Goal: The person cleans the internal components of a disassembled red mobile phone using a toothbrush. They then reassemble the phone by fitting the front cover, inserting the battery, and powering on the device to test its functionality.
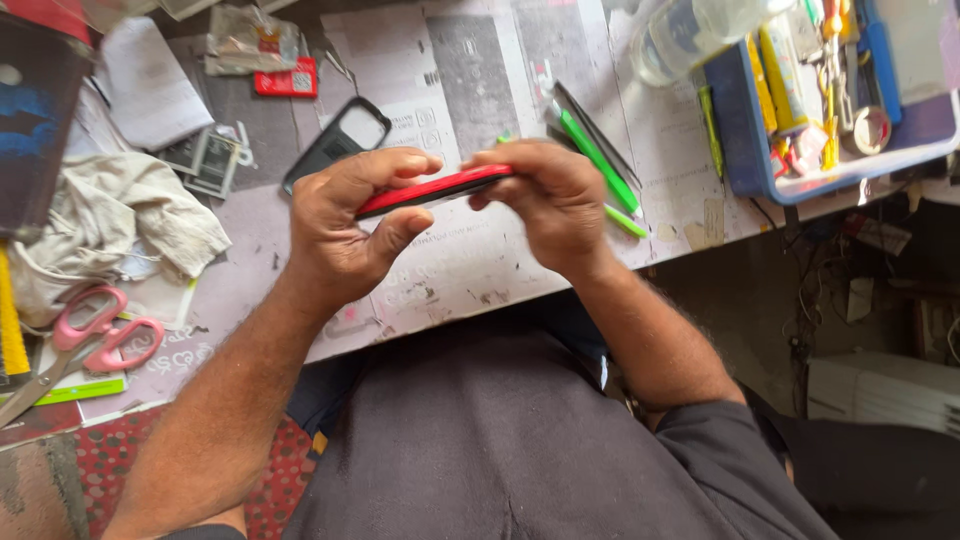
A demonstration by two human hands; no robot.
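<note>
The worktop (470, 270) spreads out below you, covered in printed paper and cut off at every edge of the view. At its upper right sits one blue tray (735, 150) crammed with small tools, too jumbled to count, with a clear plastic bottle (680, 35) lying across its rim and running out of frame. To your left lies one crumpled pale cloth (110, 225), and below it one pair of pink-handled scissors (75, 345), the blades partly out of view. One black phone case (335, 145) lies flat beyond your hands. Your left hand (345, 220) and right hand (550, 200) are each closed in a grip on one slim red phone (435, 190) – held just above the worktop, seen edge-on. Its long axis runs left to right, the right end tilted slightly up; both ends are hidden under your fingers. Two green tools (595, 155) peek out behind your right hand – partly covered.
</note>
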